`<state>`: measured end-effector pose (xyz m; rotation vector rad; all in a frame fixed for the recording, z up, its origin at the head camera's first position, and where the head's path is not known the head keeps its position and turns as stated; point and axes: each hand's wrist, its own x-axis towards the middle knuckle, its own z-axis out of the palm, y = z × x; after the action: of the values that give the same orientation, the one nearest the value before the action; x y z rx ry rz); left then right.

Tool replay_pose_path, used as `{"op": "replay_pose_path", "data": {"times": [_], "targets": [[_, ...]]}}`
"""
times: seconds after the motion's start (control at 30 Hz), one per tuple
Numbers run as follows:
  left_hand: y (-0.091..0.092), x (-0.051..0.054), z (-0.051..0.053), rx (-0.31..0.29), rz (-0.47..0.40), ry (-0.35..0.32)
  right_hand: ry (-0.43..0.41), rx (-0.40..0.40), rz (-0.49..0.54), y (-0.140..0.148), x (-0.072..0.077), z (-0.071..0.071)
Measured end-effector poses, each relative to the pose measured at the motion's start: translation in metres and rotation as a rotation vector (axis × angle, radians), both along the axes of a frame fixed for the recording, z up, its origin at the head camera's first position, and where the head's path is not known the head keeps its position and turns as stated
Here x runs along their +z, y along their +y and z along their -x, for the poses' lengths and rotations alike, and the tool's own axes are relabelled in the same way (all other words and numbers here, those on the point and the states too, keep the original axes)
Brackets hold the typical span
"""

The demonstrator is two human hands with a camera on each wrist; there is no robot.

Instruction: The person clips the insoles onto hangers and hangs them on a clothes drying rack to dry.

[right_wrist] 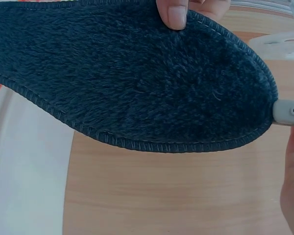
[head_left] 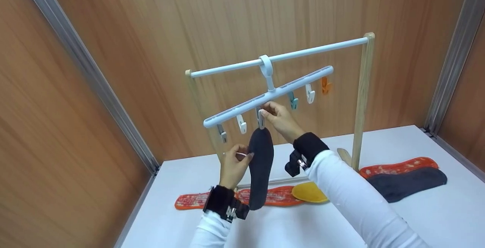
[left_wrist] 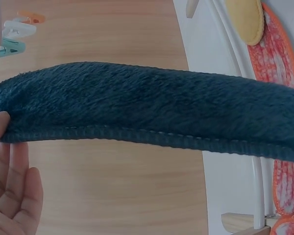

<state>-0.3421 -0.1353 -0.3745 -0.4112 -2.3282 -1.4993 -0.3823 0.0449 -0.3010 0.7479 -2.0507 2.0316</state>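
- Presently, the dark insole (head_left: 261, 168) hangs lengthwise below the hanger (head_left: 242, 108), its upper end at the grey clip (head_left: 261, 120); how firmly the clip bites cannot be told.
- Left hand (head_left: 232, 167): thumb and fingers pinch the insole's side edge, apparently to steady it in line with the clip.
- Right hand (head_left: 282, 121): thumb and fingers pinch the clip, presumably to control its bite.
- Hanger hooks over the rail (head_left: 314, 52), which seemingly spares both hands its weight.
- Yellow insole (head_left: 306, 192) overlaps a red insole (head_left: 279, 198) on the table (head_left: 155, 217), beneath the work.
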Motion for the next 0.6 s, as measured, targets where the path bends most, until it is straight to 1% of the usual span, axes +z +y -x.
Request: {"op": "replay_pose_path", "data": {"times": [0.1,0.27,0.4,0.47,0.6], "targets": [[0.002,0.000,0.002,0.009,-0.011,0.022,0.001,-0.006,0.003,0.000,0.001,0.000],[0.008,0.003,0.004,0.049,-0.033,0.045,0.003,0.007,0.013,0.000,0.001,0.000],[0.011,0.005,0.005,0.077,-0.025,0.044,0.019,0.006,0.012,0.000,0.000,0.000],[0.012,0.005,0.005,0.080,-0.020,0.045,0.025,0.003,0.014,0.000,-0.001,0.000],[0.013,0.003,0.004,0.065,-0.027,0.049,0.028,0.010,0.016,0.000,-0.002,-0.001]]}}
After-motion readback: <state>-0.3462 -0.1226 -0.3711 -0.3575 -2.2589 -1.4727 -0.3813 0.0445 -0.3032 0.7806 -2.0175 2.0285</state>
